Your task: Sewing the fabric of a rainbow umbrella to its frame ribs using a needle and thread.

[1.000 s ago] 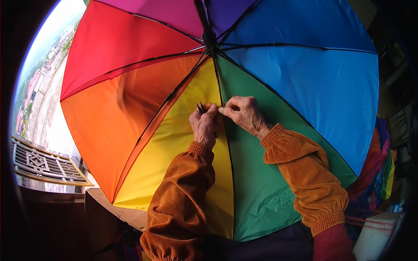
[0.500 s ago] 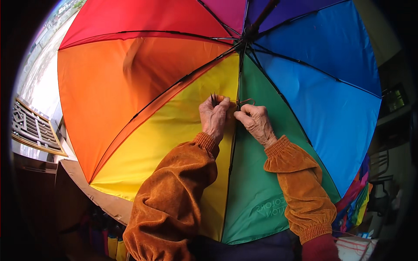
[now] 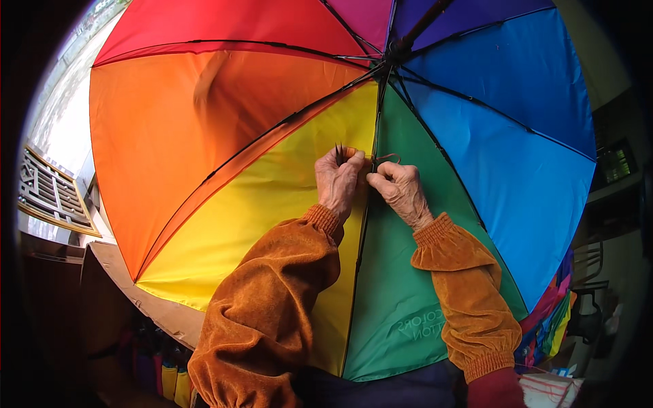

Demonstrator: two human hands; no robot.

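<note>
An opened rainbow umbrella (image 3: pixel 272 217) spreads before me, its inner side and black ribs showing. My left hand (image 3: pixel 335 183) is closed over the yellow panel, against the rib (image 3: pixel 360 251) between yellow and green. Two dark pointed blades, apparently thread snips (image 3: pixel 339 154), stick up from its fingers. My right hand (image 3: pixel 403 192) pinches at that same rib from the green side; whatever lies between its fingertips is too small to make out. A reddish-brown thread (image 3: pixel 388 156) loops just above the right fingers, close to the rib.
Above my hands, the ribs meet at a dark hub (image 3: pixel 394 54) with the shaft (image 3: pixel 425 22) rising from it. Brown cardboard (image 3: pixel 160 309) lies under the canopy's lower left edge. More colourful fabric (image 3: pixel 547 323) hangs at the right. A metal grille (image 3: pixel 54 190) stands at far left.
The view has shifted slightly, so the hub sits a little further right. Both hands stay at the same rib, with hardly any movement of the fingers.
</note>
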